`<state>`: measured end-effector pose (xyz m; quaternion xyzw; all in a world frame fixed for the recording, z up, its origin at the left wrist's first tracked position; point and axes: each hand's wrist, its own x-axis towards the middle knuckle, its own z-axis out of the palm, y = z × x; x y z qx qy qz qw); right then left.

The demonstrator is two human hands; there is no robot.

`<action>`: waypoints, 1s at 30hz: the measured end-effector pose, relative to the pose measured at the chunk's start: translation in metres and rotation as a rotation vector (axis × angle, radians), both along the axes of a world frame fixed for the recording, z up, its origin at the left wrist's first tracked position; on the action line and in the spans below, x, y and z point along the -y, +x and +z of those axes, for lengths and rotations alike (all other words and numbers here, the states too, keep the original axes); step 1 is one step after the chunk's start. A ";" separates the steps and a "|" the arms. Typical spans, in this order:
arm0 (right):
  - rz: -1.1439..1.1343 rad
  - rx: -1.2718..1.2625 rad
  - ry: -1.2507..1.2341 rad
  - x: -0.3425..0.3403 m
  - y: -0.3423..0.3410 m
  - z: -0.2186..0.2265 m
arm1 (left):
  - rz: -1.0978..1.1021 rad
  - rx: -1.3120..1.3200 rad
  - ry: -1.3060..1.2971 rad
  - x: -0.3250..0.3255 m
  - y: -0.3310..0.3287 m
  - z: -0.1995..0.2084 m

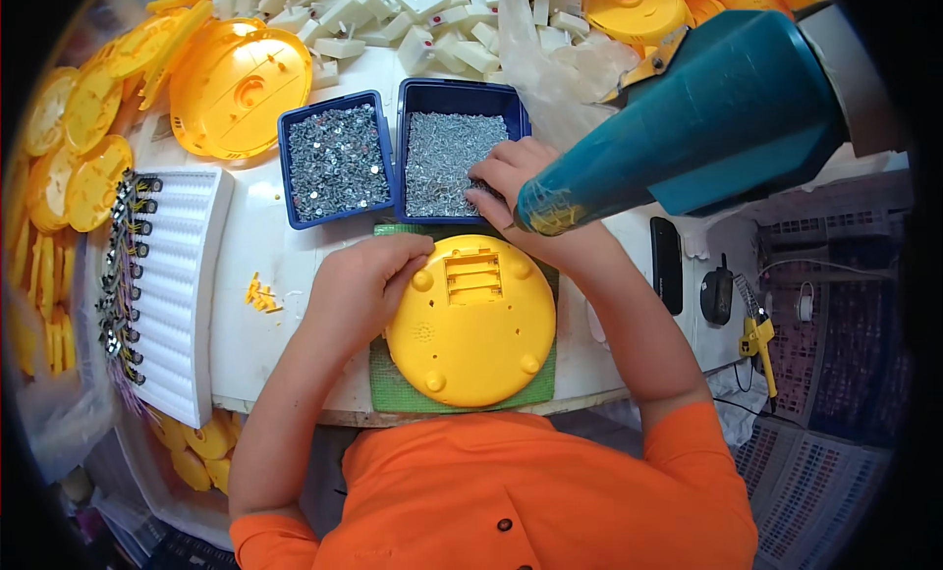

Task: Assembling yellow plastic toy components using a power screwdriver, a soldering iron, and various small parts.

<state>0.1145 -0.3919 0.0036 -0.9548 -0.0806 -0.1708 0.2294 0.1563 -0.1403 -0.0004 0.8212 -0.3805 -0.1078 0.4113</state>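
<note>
A round yellow plastic casing [471, 349] lies on a green mat [388, 383] in front of me, its battery compartment [474, 278] facing up at the far side. My left hand [368, 280] is closed at the casing's upper left edge, thumb and forefinger together; anything inside its curled fingers is hidden. My right hand [513, 177] reaches into a dark blue bin [462, 91] of small silvery screws [447, 158], with its fingertips bent into them. Beside it, a second blue bin [288, 158] holds small metal screws [339, 162] of a darker grey.
A teal tapered tool [688, 118] hangs close over my right wrist. On the left stand a white foam tray [192, 295] with wired parts, small yellow pieces [261, 295], and stacked yellow casings [241, 89]. White plastic parts [413, 20] pile at the back. A black phone [666, 266] lies right.
</note>
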 end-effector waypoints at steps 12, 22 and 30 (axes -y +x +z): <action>-0.010 0.004 0.056 -0.002 -0.005 0.015 | 0.028 0.657 0.006 0.041 0.051 0.006; -0.373 -0.129 0.443 -0.012 -0.101 0.025 | 0.053 0.546 -0.086 0.052 0.054 -0.010; -0.441 -0.075 0.490 -0.023 -0.148 -0.002 | 0.079 0.546 -0.082 0.053 0.052 -0.005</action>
